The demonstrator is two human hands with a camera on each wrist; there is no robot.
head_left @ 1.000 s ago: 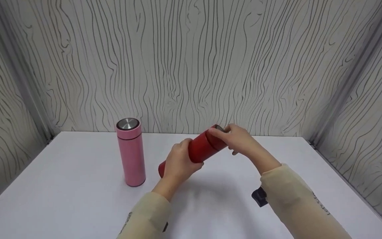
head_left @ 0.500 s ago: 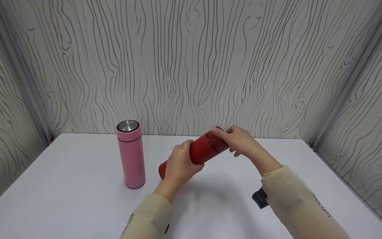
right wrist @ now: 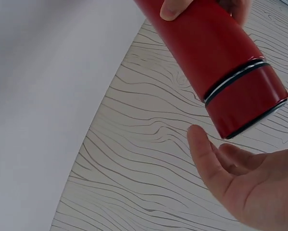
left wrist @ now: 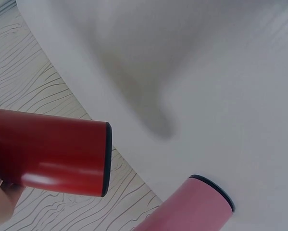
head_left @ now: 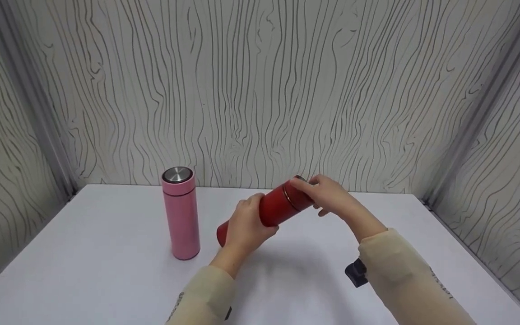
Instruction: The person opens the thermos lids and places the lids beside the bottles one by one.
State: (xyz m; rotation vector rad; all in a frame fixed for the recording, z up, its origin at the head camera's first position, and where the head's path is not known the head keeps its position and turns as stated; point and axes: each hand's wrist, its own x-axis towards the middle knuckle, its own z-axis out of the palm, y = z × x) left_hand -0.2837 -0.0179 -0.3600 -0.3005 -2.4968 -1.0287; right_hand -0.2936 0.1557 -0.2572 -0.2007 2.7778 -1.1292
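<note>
A red thermos flask (head_left: 282,205) is held tilted above the table, its lid end up and to the right. My left hand (head_left: 246,225) grips it round the body. At the lid (right wrist: 247,98), my right hand (head_left: 327,194) has its thumb and fingers spread about the end; the right wrist view shows a gap between the nearest fingers (right wrist: 204,156) and the lid. A thin silver band shows at the seam between lid and body. To the left a pink thermos flask (head_left: 182,221) with a steel-topped lid stands upright, and its base end shows in the left wrist view.
The white table (head_left: 84,253) runs back to a wood-grain patterned wall (head_left: 242,90), with similar panels at both sides. A small dark object (head_left: 356,272) sits at the right sleeve.
The silver band at the red flask's seam has come into clearer view. Both hands stay at the flask with only slight movement; the whole head view has shifted a little.
</note>
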